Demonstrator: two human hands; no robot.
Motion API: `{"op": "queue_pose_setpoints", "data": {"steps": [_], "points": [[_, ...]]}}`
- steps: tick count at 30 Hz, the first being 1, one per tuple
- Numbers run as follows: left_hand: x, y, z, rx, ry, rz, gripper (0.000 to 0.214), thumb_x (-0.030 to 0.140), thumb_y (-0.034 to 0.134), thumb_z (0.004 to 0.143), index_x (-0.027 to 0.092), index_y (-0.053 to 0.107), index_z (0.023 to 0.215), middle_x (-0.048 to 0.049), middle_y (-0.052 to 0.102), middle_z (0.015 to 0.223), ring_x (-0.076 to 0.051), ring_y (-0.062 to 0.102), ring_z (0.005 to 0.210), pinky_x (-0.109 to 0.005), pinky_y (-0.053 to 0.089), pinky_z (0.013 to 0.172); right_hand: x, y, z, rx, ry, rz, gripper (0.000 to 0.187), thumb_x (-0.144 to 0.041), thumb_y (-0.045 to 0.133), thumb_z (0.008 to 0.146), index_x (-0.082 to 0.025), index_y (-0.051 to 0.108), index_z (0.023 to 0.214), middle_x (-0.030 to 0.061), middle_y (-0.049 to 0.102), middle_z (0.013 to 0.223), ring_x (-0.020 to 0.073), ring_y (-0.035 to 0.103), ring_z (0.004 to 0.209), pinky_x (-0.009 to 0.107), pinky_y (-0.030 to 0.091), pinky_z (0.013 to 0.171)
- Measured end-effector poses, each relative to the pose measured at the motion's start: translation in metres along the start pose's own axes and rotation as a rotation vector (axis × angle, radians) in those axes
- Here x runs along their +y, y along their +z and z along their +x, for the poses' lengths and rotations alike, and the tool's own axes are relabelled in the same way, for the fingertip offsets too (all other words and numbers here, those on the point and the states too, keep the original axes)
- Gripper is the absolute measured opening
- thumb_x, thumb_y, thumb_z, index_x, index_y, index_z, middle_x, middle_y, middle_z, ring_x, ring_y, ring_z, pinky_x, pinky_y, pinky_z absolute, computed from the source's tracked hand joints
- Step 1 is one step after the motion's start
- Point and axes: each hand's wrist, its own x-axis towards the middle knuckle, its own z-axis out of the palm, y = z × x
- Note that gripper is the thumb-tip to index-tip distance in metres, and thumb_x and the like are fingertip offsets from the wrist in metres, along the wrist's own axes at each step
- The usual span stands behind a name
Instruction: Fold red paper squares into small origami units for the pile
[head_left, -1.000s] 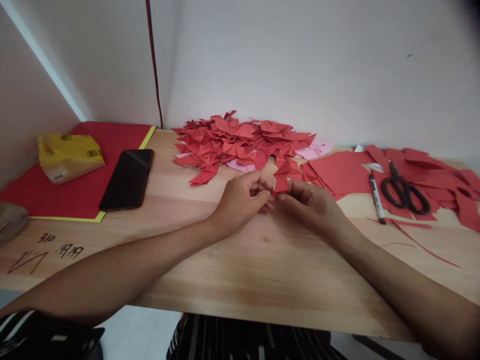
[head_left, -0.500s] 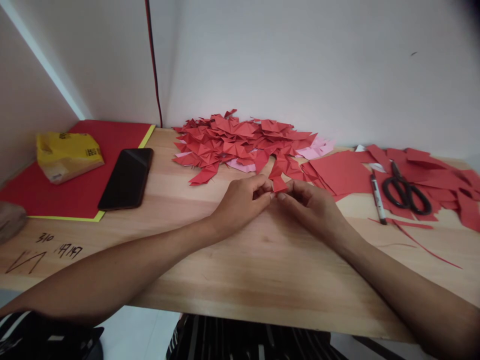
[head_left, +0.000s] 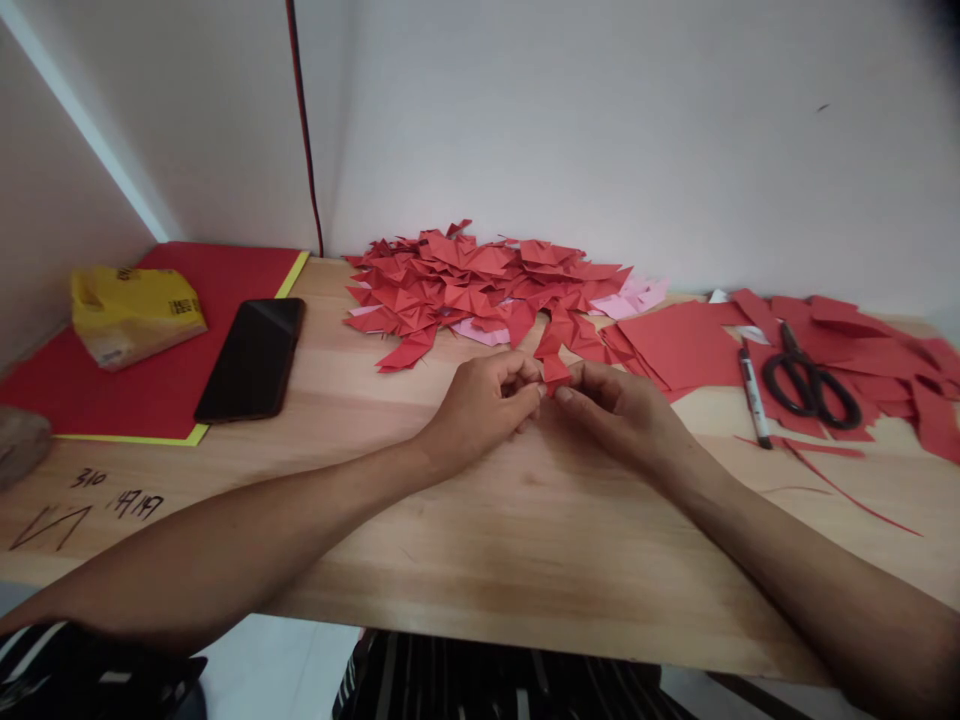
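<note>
My left hand (head_left: 480,405) and my right hand (head_left: 619,410) meet at the middle of the wooden table (head_left: 480,540), fingertips pinched together on one small folded red paper piece (head_left: 556,370). Both hands rest low over the tabletop with the fingers curled. Just behind them lies a large heap of folded red paper pieces (head_left: 480,285) with a few pink ones at its edges. Flat red paper squares (head_left: 682,345) lie to the right of the heap.
Black scissors (head_left: 810,380) and a marker pen (head_left: 752,395) lie on red paper scraps at the right. A black phone (head_left: 253,357) and a yellow packet (head_left: 135,310) sit on a red sheet (head_left: 150,380) at the left. Pen scribbles mark the table's front left.
The hands stay in the same spot; the fingers have shifted slightly on the red paper piece, which now sits a little lower between the fingertips.
</note>
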Motion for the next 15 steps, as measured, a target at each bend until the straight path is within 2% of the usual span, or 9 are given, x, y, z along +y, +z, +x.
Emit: {"op": "queue_pose_setpoints", "data": {"steps": [4, 7, 15], "points": [[0.0013, -0.0005, -0.0007, 0.012, 0.030, 0.036, 0.005, 0.016, 0.052, 0.079, 0.017, 0.053, 0.074, 0.0038, 0.055, 0.063, -0.007, 0.053, 0.050, -0.019, 0.043, 0.051, -0.0021, 0.0007, 0.0001, -0.003, 0.041, 0.016, 0.026, -0.042, 0.056, 0.086, -0.019, 0.056, 0.075, -0.0019, 0.049, 0.065, 0.0113, 0.041, 0.057, 0.026, 0.031, 0.051], [-0.0001, 0.0005, -0.0015, 0.013, 0.051, 0.053, 0.006, 0.014, 0.052, 0.079, 0.017, 0.053, 0.073, 0.0038, 0.055, 0.064, -0.006, 0.053, 0.053, -0.019, 0.042, 0.052, -0.0036, 0.0015, -0.0001, 0.007, 0.027, 0.012, 0.022, -0.037, 0.057, 0.085, -0.019, 0.056, 0.074, -0.0012, 0.051, 0.066, 0.0115, 0.042, 0.059, 0.025, 0.033, 0.052], [-0.0012, 0.0013, -0.0013, -0.003, -0.010, -0.008, 0.004, 0.015, 0.051, 0.078, 0.017, 0.053, 0.076, 0.0032, 0.057, 0.064, -0.006, 0.053, 0.048, -0.018, 0.042, 0.047, 0.0000, -0.0011, 0.0001, -0.020, -0.027, 0.000, 0.020, -0.035, 0.055, 0.086, -0.019, 0.057, 0.075, -0.0011, 0.050, 0.067, 0.0121, 0.042, 0.060, 0.026, 0.034, 0.054]]}}
